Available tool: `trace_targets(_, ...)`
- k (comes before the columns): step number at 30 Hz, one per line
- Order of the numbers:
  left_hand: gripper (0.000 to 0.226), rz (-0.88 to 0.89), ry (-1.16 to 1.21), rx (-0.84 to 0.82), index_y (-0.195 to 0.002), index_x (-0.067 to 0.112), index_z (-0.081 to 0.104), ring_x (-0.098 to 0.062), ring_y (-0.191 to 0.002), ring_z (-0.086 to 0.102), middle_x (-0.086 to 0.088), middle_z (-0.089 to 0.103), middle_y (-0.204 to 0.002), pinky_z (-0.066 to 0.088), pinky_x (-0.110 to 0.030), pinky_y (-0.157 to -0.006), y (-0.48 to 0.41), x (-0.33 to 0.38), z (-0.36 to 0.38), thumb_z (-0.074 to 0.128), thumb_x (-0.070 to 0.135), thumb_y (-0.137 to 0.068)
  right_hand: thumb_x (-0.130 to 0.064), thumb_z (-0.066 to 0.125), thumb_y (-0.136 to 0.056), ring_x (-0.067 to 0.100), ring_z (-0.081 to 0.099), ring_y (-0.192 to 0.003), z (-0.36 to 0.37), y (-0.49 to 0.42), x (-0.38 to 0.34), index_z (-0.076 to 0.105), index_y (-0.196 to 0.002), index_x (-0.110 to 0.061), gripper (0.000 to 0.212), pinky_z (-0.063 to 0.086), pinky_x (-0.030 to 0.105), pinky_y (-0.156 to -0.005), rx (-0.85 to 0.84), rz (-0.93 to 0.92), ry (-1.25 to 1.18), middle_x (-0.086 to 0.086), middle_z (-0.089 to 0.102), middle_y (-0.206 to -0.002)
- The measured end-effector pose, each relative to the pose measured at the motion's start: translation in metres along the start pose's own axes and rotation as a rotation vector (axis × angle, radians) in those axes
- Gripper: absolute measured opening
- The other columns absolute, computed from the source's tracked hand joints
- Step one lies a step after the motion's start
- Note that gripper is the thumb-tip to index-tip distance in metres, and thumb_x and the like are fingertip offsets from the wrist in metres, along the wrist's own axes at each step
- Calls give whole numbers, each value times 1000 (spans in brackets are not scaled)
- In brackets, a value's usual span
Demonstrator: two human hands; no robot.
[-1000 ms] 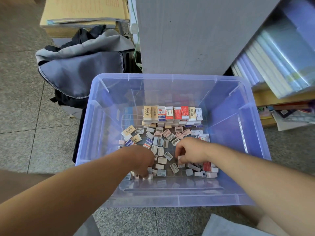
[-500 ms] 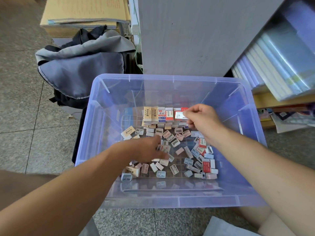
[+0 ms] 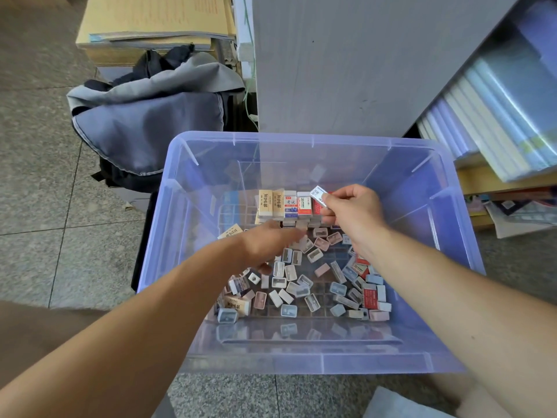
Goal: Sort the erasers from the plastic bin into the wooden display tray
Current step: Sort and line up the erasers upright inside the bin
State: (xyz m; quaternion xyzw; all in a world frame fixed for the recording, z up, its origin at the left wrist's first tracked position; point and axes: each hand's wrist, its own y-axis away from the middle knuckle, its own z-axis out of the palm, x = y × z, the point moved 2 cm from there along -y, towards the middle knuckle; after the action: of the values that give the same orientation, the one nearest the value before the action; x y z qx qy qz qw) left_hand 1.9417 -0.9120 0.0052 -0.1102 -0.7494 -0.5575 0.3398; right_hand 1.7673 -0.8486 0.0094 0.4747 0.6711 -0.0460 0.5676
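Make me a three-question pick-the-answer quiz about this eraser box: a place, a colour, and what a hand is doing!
1. Where is the grey bag? A on the floor beside the bin; B inside it; C on a shelf.
2. What colour is the bin? A green; B see-through blue; C yellow.
3. What does the right hand do? A lies flat; B holds a book; C pinches a small white eraser.
Answers: A, it lies on the floor left of the bin; B, its walls look blue; C, the eraser sits between thumb and finger.

views: 1 | head-worn, wide-angle | faces forward and down | close above plastic bin (image 3: 301,138)
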Motion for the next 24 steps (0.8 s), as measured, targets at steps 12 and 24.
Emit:
trace_targets(12,14,71,432,619,-94,9,69,-21,-63,48,-5,60,-77,44,-33,-63,-4,3,-29,65,21,-97,-37,80,-85,19,73,-71,8,0,3,59,-82,-22,25,62,47,-71,-12,-192,404,-2,73,-81)
trace_targets(24,27,194,-57,804,-88,20,54,-23,-64,62,-1,66,-72,49,-34,-59,-9,4,-22,68,42,-94,-31,67,-93,14,69,-72,8,-1,4,59,-85,-25,14,57,32,-68,-42,-291,575,-6,70,-78)
